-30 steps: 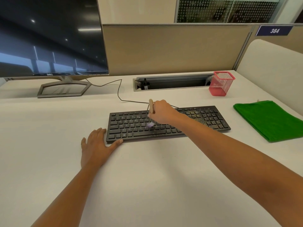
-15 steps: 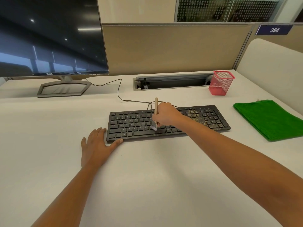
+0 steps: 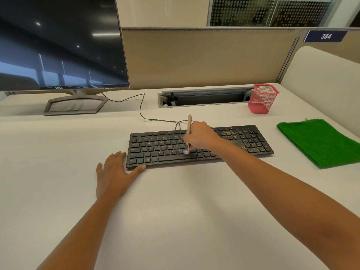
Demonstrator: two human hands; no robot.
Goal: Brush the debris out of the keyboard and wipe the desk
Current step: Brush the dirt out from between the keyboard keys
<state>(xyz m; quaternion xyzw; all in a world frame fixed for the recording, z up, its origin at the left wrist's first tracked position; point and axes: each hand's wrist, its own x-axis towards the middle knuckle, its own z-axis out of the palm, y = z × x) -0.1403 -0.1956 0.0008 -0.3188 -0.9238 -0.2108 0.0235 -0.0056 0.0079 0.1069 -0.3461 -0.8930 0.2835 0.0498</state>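
While the black keyboard [image 3: 161, 149] lies on the white desk [image 3: 175, 201] with its long axis running left to right, slightly skewed so its right end sits farther back, the head view shows the right hand [image 3: 200, 136] over its middle, fingers curled round a slim wooden brush [image 3: 189, 125]. The brush stands nearly upright, handle tip pointing up and away, pale bristles down on the keys just above the space bar. Yellowish debris [image 3: 231, 141] speckles the keys right of that hand, across the number pad side. The left hand [image 3: 115, 174] lies flat on the desk at the keyboard's near left corner, fingers straight along its left edge, thumb against the front edge. Right of the keyboard, apart from it, lies a folded green cloth [image 3: 319, 141]. Behind the keyboard's right end stands a pink mesh cup [image 3: 263, 99] beside a cable slot [image 3: 202, 97]; a thin cable [image 3: 142, 110] runs from the keyboard's back edge toward a monitor [image 3: 58, 41] far back left. The right forearm crosses over the keyboard's front edge and hides some keys.
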